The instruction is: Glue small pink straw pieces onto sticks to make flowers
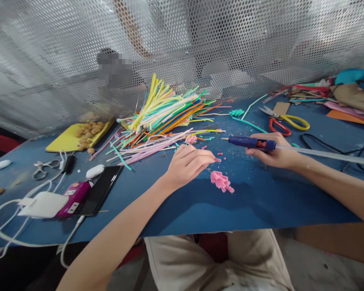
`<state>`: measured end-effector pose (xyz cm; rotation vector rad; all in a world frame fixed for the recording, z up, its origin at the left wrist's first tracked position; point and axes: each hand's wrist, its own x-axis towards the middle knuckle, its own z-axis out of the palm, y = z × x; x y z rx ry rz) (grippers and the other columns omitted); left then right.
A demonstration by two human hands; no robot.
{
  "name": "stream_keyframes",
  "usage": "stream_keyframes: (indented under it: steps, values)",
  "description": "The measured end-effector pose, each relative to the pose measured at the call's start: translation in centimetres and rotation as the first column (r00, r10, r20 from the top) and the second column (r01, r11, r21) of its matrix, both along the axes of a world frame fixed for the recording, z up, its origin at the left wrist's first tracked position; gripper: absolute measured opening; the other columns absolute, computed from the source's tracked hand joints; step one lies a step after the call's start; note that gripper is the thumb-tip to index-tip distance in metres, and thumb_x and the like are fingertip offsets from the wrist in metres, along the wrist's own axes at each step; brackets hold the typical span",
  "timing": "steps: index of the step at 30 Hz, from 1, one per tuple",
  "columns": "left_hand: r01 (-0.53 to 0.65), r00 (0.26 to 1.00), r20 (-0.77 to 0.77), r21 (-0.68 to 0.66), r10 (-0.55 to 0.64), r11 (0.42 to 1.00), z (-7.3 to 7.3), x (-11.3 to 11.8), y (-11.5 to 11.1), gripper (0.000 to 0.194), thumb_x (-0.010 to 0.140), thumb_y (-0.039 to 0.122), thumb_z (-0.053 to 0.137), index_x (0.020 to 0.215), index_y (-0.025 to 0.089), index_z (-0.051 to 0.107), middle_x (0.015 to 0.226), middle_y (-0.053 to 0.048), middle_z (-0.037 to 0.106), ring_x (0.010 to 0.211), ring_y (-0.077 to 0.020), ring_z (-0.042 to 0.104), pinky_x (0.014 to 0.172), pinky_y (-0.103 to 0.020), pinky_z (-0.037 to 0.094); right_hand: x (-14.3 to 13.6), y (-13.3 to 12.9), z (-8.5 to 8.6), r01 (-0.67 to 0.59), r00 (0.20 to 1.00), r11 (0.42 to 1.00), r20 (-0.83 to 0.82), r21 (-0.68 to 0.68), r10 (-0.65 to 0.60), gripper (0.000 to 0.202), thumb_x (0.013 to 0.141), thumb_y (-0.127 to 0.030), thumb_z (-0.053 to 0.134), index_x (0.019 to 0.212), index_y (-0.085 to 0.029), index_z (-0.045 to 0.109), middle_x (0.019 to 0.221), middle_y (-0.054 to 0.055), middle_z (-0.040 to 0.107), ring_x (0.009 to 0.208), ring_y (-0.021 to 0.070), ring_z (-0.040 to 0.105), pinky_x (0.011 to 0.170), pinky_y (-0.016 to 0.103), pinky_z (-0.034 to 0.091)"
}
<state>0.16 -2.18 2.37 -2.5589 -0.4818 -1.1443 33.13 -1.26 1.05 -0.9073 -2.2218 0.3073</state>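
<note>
Pink cluster [221, 181] sits just bodyward of the left hand [188, 165], long axis slanting rightward toward the body; that nearer hand's closed fingertips seemingly pinch a small pink piece [218, 160]. The right hand [274, 157], farther off, wraps the glue gun [245, 142], nozzle pointing leftward.

1 head view, forward and down

Your dark-blue pistol-shaped plastic glue gun [244, 142] has a smooth body; its long translucent plastic stick [324, 153] looks glossy. Your pink branched chenille piece [220, 180] appears fuzzy, matt; the grey perforated metal-looking screen [176, 24], dully shiny.
</note>
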Motion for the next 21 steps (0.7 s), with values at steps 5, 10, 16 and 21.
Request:
stream_keyframes:
  steps: [5,10,16,21]
  values:
    - [0.011,1.0,-0.016,-0.003,-0.011,1.0,0.1,0.2,-0.1,0.016,0.097,0.013,0.067,0.107,0.023,0.058,0.105,0.005,0.08,0.081,-0.009,0.057,0.079,-0.026,0.038,1.4,1.8,0.1,0.1,0.882,0.964,0.426,0.248,-0.201,0.027,0.096,-0.028,0.056,0.117,-0.012,0.057,0.115,0.018,0.066,0.102,0.0289,0.059,0.09,0.04,0.045]
    - [0.026,0.999,-0.04,-0.015,-0.026,1.0,0.1,0.2,-0.2,0.017,0.097,0.012,0.067,0.107,0.023,0.058,0.107,0.004,0.08,0.082,-0.0102,0.056,0.081,-0.027,0.039,2.2,2.8,-0.5,0.257,0.758,0.914,0.521,0.314,-0.393,0.044,0.081,-0.01,0.053,0.126,-0.012,0.055,0.129,0.022,0.058,0.111,0.0352,0.052,0.096,0.051,0.041]
    - [0.084,0.994,-0.063,-0.065,-0.088,0.994,-0.1,0.4,-0.4,0.015,0.098,0.015,0.067,0.109,0.023,0.059,0.11,0.004,0.079,0.083,-0.0094,0.056,0.081,-0.027,0.039,0.2,0.9,1.3,-0.061,0.986,0.955,0.164,0.289,0.014,0.017,0.094,-0.011,0.057,0.106,-0.02,0.063,0.109,0.011,0.07,0.1,0.0236,0.061,0.093,0.043,0.047]
    - [0.197,0.977,-0.065,-0.088,-0.203,0.976,-0.2,0.8,-1.0,0.009,0.104,0.018,0.058,0.111,0.023,0.06,0.111,0.003,0.079,0.084,-0.0093,0.056,0.079,-0.027,0.04,-3.1,-1.8,1.6,-0.255,0.961,0.908,-0.014,0.332,0.275,0.019,0.095,-0.01,0.065,0.107,-0.024,0.069,0.098,0.005,0.071,0.09,0.0169,0.067,0.083,0.032,0.054]
